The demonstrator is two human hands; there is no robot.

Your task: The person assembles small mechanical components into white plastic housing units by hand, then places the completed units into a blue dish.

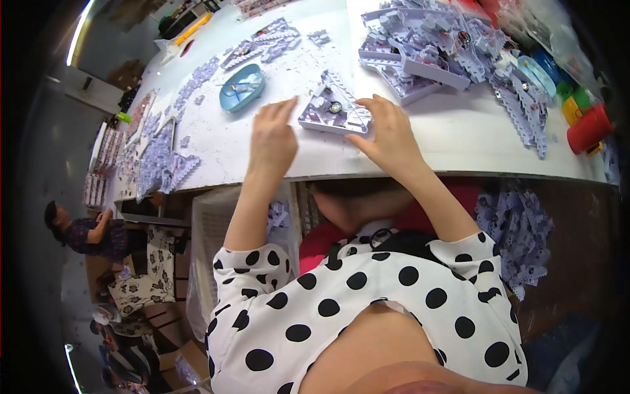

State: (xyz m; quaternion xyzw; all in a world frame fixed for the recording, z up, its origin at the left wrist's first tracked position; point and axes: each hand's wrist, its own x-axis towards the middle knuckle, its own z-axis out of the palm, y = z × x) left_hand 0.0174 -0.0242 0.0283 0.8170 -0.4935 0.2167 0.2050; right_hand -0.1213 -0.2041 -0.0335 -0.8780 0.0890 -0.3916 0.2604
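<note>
A pale lavender triangular plastic housing [319,125] lies on the white table in front of me, with small parts and a round dark-rimmed piece inside. My right hand [392,138] grips its right corner, the thumb at the near edge and a fingertip at the slanted side. To the left of the housing, my left hand [272,139] is raised with its fingers loosely stretched and slightly blurred. It appears to hold nothing. Just beyond that hand stands a blue oval dish [241,98] containing small pale pieces and thin sticks or wires.
Many similar housings are heaped [420,49] at the back right. A red cup [589,129] lies near the right edge. Loose lavender parts [161,164] spread along the left side, and more housings [262,44] lie farther back. Another person [92,230] sits at the far left.
</note>
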